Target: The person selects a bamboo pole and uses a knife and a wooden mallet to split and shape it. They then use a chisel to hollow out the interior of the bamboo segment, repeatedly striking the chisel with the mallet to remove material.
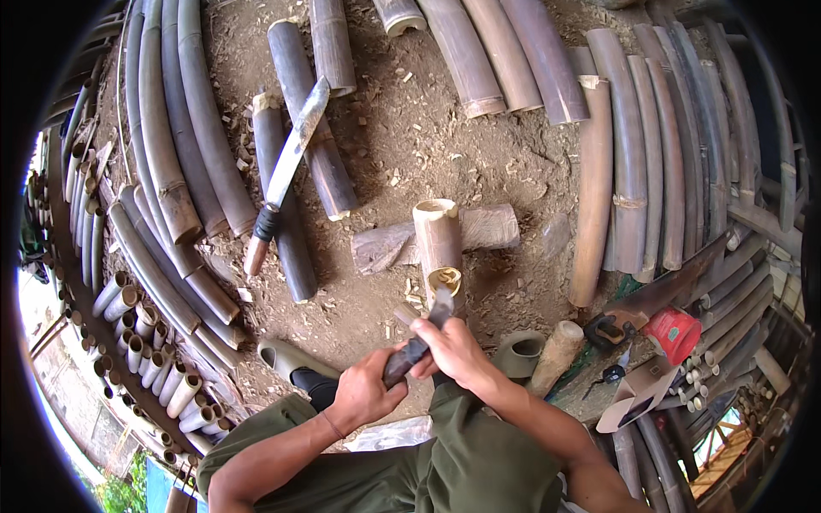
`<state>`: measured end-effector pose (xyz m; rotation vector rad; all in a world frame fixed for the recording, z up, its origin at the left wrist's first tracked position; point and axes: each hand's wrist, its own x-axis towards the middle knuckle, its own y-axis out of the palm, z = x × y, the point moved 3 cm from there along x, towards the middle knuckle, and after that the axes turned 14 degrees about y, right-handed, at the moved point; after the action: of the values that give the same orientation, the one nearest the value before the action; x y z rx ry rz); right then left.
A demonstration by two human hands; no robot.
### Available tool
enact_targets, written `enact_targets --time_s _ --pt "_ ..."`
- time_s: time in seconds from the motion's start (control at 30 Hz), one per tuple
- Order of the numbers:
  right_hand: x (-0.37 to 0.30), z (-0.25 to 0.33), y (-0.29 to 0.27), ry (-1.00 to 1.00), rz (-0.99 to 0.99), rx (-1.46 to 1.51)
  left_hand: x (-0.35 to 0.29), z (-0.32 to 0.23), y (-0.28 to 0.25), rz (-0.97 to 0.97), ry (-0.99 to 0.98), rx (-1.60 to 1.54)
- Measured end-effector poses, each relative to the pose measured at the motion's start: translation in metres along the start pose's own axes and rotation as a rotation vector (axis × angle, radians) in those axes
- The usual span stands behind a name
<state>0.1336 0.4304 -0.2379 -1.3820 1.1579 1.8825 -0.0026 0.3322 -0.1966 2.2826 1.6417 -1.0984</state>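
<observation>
Clasping a dark-handled tool (416,350), both hands (363,390) (459,351) above chip-strewn earth floor (428,128) amid rows of bamboo (631,128)

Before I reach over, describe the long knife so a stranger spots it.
On the dirt floor, find two dark bamboo poles at upper left. Across them lies the long knife, its bright blade and black-banded handle unlike the surrounding bamboo.

The red container (680,345) bears a label (674,332) — too small to read.
</observation>
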Motion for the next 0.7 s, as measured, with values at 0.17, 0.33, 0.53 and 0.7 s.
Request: enact_targets --time_s 0.17,0.33,0.53,0.7 --pt "0.023 0.020 0.015 0.005 0.036 0.034 0.014 0.023 -0.020 -0.177 -0.164 0.015" --pt "0.012 0.033 0.013 -0.175 0.226 0.411 0.041 -0.026 -0.084 -0.034 0.036 0.398" --pt "0.010 0.032 0.004 -0.177 0.505 0.977 0.092 -0.102 -0.121 0.293 0.102 0.851" --pt "0.002 0.037 -0.002 -0.036 0.429 1.151 0.132 -0.153 -0.110 0.480 0.273 1.087"
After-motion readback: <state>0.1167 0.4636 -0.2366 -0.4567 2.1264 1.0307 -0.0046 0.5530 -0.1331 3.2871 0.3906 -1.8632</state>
